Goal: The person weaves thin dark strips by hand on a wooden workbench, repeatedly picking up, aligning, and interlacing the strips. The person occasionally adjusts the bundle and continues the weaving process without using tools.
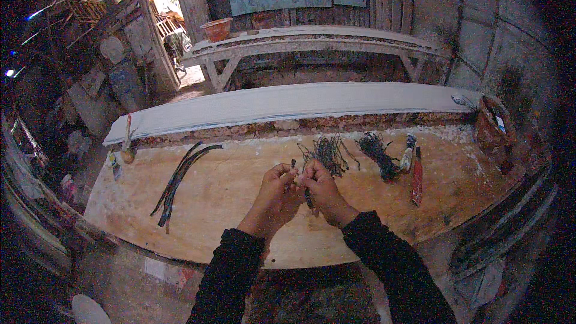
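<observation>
Both hands meet over the middle of the wooden board, fingertips pinched close together. My left hand is closed on a thin dark strip, whose tip pokes up above the fingers. My right hand pinches at the same spot, and a dark end shows beneath its fingers; the middle is hidden. Just beyond my right hand lies a loose tangle of dark thin strands. A tighter dark bundle is to its right. Several long black strips lie at the left.
On the right are a small tube, a red-handled tool and a brown container. A brush-like tool stands far left on the wooden board. Behind runs a raised white slab; a long bench stands farther back.
</observation>
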Demonstrator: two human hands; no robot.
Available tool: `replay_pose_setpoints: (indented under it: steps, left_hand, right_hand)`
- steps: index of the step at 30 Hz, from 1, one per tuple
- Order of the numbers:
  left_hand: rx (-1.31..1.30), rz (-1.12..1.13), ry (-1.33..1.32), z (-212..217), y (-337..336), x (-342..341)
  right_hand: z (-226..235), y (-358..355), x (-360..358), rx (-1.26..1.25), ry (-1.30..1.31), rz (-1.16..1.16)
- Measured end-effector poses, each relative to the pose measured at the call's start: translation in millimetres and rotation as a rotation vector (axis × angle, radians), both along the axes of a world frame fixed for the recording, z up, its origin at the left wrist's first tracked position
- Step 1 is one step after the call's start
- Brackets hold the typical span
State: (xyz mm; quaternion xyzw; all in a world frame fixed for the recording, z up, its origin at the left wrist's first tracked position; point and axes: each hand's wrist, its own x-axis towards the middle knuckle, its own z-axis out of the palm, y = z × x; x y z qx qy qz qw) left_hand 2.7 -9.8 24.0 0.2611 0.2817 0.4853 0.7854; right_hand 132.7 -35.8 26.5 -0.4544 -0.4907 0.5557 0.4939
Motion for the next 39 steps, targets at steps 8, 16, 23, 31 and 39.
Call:
replay_pose_setpoints:
  steps: [8, 16, 23, 31, 39]
  left_hand:
    - [0.107, -0.049, -0.104, -2.4, 4.8, -6.8]
    - [0.007, -0.272, 0.004, 18.6, -11.9, -0.8]
    - [0.088, -0.207, 0.060, 19.3, -9.1, -5.7]
    - [0.062, -0.079, 0.080, 13.6, -1.1, 2.7]
    - [0.087, 0.201, 0.084, -8.1, 20.0, -9.5]
  right_hand:
    - [-11.2, 4.1, -7.3, 0.176, 0.000, -0.078]
    - [-2.0, 8.9, 5.2, 0.243, 0.117, -0.238]
    - [-12.5, 21.0, 14.0, 0.105, 0.183, -0.246]
    - [-53.0, 46.2, 36.9, 0.185, 0.566, -0.156]
    - [-6.4, 15.9, 15.6, 0.102, 0.460, -0.034]
